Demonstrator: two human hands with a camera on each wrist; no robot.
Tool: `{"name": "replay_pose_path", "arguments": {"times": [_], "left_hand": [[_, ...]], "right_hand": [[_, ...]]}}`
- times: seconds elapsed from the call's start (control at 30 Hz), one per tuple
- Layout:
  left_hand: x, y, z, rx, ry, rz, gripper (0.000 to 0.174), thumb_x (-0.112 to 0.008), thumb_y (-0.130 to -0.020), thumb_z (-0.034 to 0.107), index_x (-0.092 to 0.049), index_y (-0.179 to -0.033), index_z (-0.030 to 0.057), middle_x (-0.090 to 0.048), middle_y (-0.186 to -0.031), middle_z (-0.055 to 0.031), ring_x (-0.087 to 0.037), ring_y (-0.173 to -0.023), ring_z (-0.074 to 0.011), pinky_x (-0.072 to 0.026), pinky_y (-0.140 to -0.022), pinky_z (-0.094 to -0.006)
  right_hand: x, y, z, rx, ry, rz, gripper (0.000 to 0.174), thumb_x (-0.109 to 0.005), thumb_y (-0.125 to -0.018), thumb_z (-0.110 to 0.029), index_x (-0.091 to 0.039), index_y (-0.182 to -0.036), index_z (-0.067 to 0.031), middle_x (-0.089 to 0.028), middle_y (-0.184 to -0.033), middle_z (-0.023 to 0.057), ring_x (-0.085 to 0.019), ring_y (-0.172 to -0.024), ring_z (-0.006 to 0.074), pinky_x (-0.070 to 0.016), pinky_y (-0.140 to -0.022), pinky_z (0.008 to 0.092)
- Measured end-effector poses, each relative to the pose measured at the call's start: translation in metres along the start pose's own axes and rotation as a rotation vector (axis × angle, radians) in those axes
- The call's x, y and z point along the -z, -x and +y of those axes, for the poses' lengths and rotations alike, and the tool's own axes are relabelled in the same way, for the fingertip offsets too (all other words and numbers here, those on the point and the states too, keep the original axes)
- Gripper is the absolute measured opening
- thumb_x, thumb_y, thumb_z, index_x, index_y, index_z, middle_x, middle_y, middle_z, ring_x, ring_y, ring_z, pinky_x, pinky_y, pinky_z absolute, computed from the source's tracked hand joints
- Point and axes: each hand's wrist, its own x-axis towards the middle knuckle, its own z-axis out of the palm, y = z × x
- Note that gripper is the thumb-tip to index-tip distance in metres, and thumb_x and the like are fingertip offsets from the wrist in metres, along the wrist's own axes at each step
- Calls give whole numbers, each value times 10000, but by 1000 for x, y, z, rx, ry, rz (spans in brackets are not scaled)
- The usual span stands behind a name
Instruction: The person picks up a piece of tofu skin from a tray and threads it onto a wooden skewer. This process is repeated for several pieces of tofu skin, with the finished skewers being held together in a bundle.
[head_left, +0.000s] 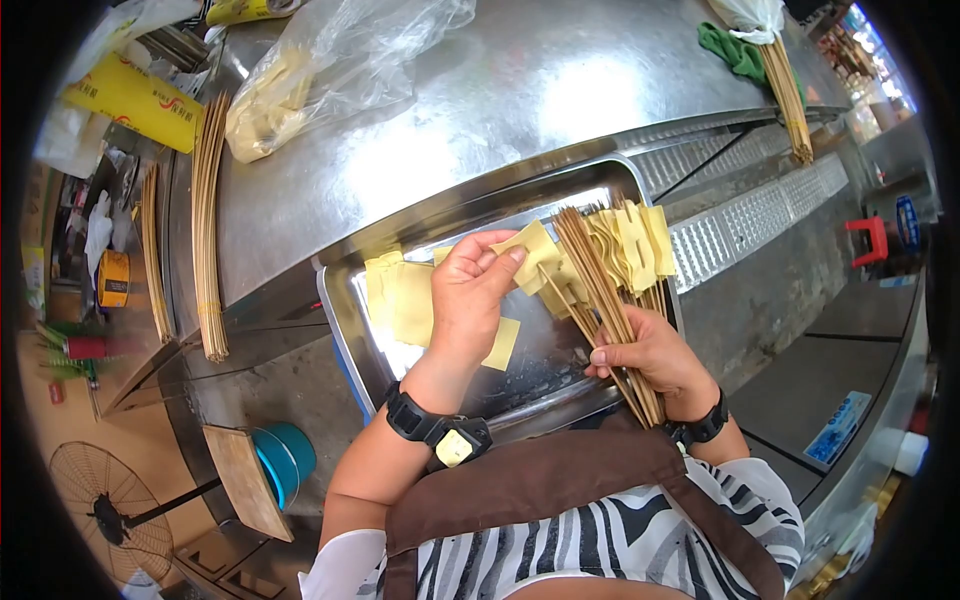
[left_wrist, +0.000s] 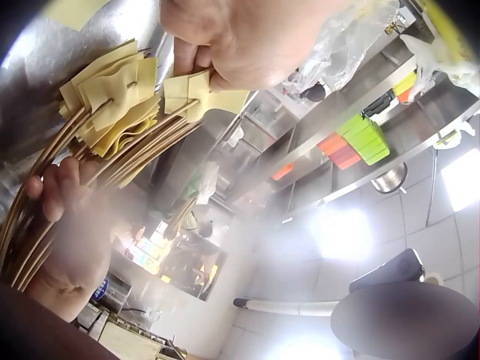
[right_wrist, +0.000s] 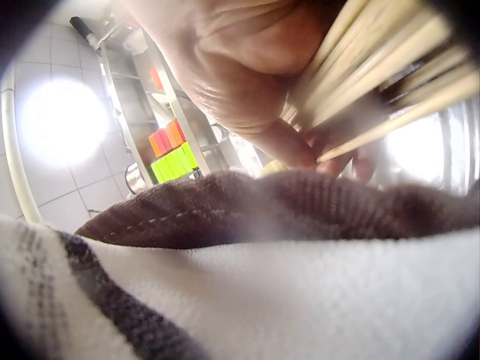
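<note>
My left hand (head_left: pixel 470 290) pinches a thin yellow tofu sheet (head_left: pixel 530 258) between thumb and fingers. In the left wrist view, a skewer passes through this sheet (left_wrist: pixel 186 96). My right hand (head_left: pixel 660 365) grips a bundle of bamboo skewers (head_left: pixel 598 270), whose lower ends point toward the brown apron. Folded tofu sheets (head_left: pixel 645 245) threaded on skewers lie just beyond the right hand, at the right end of the metal tray (head_left: pixel 540 388). Loose flat sheets (head_left: pixel 405 300) lie at the tray's left, beside the left hand.
A steel table (head_left: pixel 480 130) stretches beyond the tray, with a clear plastic bag (head_left: pixel 340 70) on it. Bundled skewers (head_left: pixel 208 230) lie along its left side; another bundle (head_left: pixel 785 95) is at the far right. A teal bucket (head_left: pixel 285 460) and a fan (head_left: pixel 105 515) stand lower left.
</note>
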Motion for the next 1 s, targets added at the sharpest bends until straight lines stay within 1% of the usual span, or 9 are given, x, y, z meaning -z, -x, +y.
{"name": "replay_pose_path", "arguments": {"times": [0.2,0.33,0.4,0.53,0.6,0.73,0.8,0.93,1.0], "left_hand": [[1,2,-1,-83,-198,-44,188,-593,-887,-2,-560,-1072,2,-671,-869,-65,-615,-778,-81,-491,-695,-213],[-11,10,0,-88,-108,-23,247,-592,-887,-5,-510,-1120,4,-665,-879,-74,-601,-775,-71,-484,-685,-211],[-9,13,0,-50,-144,-60,323,-585,-877,-43,-449,-1167,-4,-672,-964,-109,-602,-845,-77,-459,-724,-202],[-10,17,-3,-51,-207,-98,354,-592,-888,-3,-439,-1206,11,-658,-943,-94,-602,-804,-81,-479,-687,-212],[-14,20,-5,-25,-105,-66,429,-597,-881,-7,-401,-1263,10,-659,-958,-97,-603,-811,-83,-471,-682,-204],[-9,20,-12,31,34,-80,485,-604,-871,-12,-376,-1298,13,-661,-956,-86,-606,-822,-88,-468,-681,-204],[-5,18,-17,109,137,-83,516,-620,-853,-42,-351,-1293,-14,-657,-1055,-149,-620,-941,-138,-493,-804,-254],[-7,19,-11,130,79,-87,497,-626,-851,-39,-368,-1275,-17,-655,-1067,-151,-625,-944,-146,-503,-808,-267],[-8,20,-8,116,-38,-102,461,-623,-852,-42,-391,-1249,-18,-654,-1076,-151,-624,-956,-147,-508,-819,-278]], "right_hand": [[-1,0,-1,-13,-10,13,186,-668,-804,20,-541,-936,-6,-591,-775,39,-606,-657,113,-534,-733,297],[-1,1,-1,-11,-9,23,193,-666,-805,20,-545,-954,-4,-587,-777,35,-605,-656,111,-534,-734,296],[0,1,1,-12,-13,20,192,-665,-806,20,-547,-956,-6,-583,-778,31,-605,-657,110,-534,-735,295],[2,0,1,1,-2,6,186,-666,-805,18,-547,-946,-9,-581,-781,27,-604,-656,109,-534,-734,294],[2,0,2,5,-19,4,182,-668,-804,17,-549,-939,-11,-582,-783,26,-604,-660,107,-533,-732,293],[4,0,3,16,-17,5,185,-672,-803,12,-549,-940,-11,-586,-790,28,-604,-665,108,-532,-726,290],[4,0,2,13,-4,-4,184,-674,-802,7,-549,-935,-11,-590,-800,30,-603,-667,110,-530,-723,288],[5,-1,4,22,-15,-5,184,-678,-797,7,-548,-927,-12,-590,-807,31,-605,-670,113,-530,-713,285],[5,-1,3,11,-13,-7,189,-682,-795,11,-547,-925,-14,-587,-806,31,-609,-675,115,-532,-707,283]]}}
